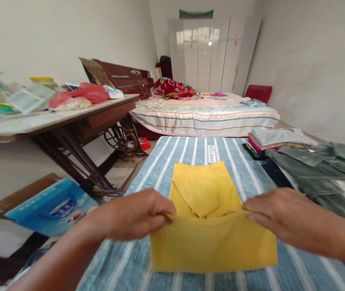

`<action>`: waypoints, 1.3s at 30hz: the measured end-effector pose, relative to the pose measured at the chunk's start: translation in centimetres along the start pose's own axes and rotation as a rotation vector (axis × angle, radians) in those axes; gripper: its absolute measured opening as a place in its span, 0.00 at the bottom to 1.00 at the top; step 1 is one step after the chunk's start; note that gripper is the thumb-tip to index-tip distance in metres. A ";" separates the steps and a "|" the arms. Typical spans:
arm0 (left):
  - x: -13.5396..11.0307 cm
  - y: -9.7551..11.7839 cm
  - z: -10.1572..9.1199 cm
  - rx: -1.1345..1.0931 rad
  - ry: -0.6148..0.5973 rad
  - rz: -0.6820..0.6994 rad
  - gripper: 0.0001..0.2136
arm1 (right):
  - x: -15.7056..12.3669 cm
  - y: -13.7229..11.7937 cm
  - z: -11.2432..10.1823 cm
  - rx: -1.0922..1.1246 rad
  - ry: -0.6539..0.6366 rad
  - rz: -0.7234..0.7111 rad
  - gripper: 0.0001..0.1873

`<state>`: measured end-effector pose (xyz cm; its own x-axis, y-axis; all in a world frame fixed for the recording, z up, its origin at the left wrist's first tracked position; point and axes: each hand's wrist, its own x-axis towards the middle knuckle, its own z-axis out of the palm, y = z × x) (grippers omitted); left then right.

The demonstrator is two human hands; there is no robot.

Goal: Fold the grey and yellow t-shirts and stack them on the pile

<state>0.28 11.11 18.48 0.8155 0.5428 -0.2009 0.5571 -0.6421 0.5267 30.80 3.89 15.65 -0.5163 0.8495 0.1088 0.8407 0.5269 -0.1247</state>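
A yellow garment [215, 244], partly folded, lies on a blue-and-white striped cloth [148, 173]. My left hand [139, 214] pinches its raised edge on the left. On the right, my right hand [275, 210] grips the same edge between thumb and fingers. The edge is stretched between both hands, with the near part hanging below it toward me. Beyond the edge, the far part of the garment lies flat with a folded-in flap on it. The exact kind of garment does not show.
Folded clothes [281, 138] are stacked at the right, beside a dark green garment [327, 173]. A sewing-machine table [106, 109] with bags and boxes stands at the left, above a blue carton [54, 206]. Behind are a bed [209, 117] and a wardrobe [205, 56].
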 end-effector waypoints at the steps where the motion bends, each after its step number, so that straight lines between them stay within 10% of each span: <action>1: 2.1 -1.2 -1.5 -0.077 -0.107 -0.016 0.10 | 2.1 1.6 0.0 0.027 -0.052 0.039 0.13; 5: 10.5 -8.7 -4.5 -0.207 -0.154 -0.076 0.07 | 10.7 8.9 2.8 0.203 -0.185 0.085 0.14; 13: 18.0 -20.7 -1.1 -0.407 -0.041 -0.400 0.13 | 18.5 17.1 12.4 0.238 -0.317 0.244 0.10; 39: 16.0 -22.8 1.0 -0.887 0.570 -0.555 0.23 | 16.9 22.8 14.8 0.712 -0.170 0.391 0.14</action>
<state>0.76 33.89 2.40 0.1855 0.9345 -0.3039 0.3257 0.2334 0.9162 38.84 30.65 0.06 -0.2740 0.9374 -0.2150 0.6894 0.0356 -0.7235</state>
